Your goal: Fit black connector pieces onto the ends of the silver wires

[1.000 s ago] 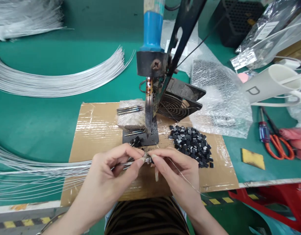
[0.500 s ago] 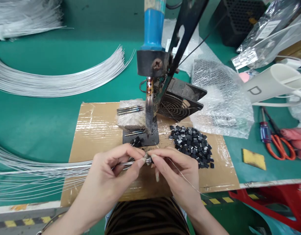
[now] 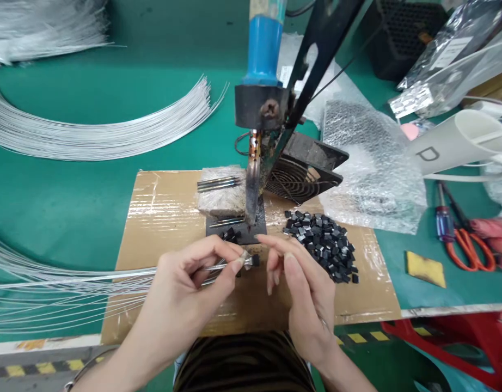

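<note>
My left hand pinches several thin white wires between thumb and fingertips. A small black connector sits at the wires' end, just past my fingertips. To its right my right hand is raised over the cardboard, index finger stretched out and thumb apart, with nothing visible in it. The wires trail from my left hand off to the left. Behind my hands a blue-handled soldering iron points down from a black bracket, its tip above a dark plate.
A pile of small black connectors lies right of my hands on the cardboard. A fan stands behind it. Further right are a yellow sponge, orange-handled scissors and a white mug. A wire bundle curves at the left.
My right hand has moved right, away from the connector, and its fingers have spread. The thin wire that was by it no longer shows. My left hand keeps its grip.
</note>
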`<state>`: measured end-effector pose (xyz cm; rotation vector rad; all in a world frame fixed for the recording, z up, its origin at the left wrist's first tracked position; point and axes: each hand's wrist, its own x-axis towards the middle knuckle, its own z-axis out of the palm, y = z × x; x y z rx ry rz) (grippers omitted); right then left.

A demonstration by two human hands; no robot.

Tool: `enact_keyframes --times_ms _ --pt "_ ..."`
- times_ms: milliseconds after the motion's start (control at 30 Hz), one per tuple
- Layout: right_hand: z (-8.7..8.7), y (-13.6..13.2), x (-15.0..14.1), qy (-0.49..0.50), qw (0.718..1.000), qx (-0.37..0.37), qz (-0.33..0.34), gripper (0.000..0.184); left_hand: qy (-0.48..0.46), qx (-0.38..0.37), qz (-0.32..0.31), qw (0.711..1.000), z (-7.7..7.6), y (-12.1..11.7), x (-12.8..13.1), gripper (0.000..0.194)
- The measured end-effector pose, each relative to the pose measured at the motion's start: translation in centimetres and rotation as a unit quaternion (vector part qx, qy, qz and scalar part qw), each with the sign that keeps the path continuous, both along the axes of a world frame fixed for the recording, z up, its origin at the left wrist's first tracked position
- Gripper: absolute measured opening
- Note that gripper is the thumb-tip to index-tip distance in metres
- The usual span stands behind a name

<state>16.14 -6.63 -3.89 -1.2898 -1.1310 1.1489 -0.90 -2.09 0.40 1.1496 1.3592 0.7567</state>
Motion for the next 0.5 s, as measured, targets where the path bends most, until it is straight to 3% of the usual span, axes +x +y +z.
enact_keyframes --times_ms 167,267,333,500 --pt "0.7 -0.3 0.6 -0.047 0.998 -0.019 0.034 0.037 0.035 0.02 0.001 0.999 -0.2 0.2 -0.1 0.011" --pt "0.7 -0.3 0.7 -0.067 0.998 -0.012 0.018 0.015 0.056 0.047 -0.014 0.997 -0.3 0.6 -0.3 0.01" --pt "0.6 -0.2 0.7 -0.074 0.997 -0.004 0.012 0.019 0.069 0.064 -0.036 0.995 -0.3 0.9 -0.4 0.011" --pt "0.6 0.3 0.6 -0.02 1.0 0.018 0.014 0.019 0.066 0.075 -0.043 0.994 -0.2 1.5 -0.3 0.012"
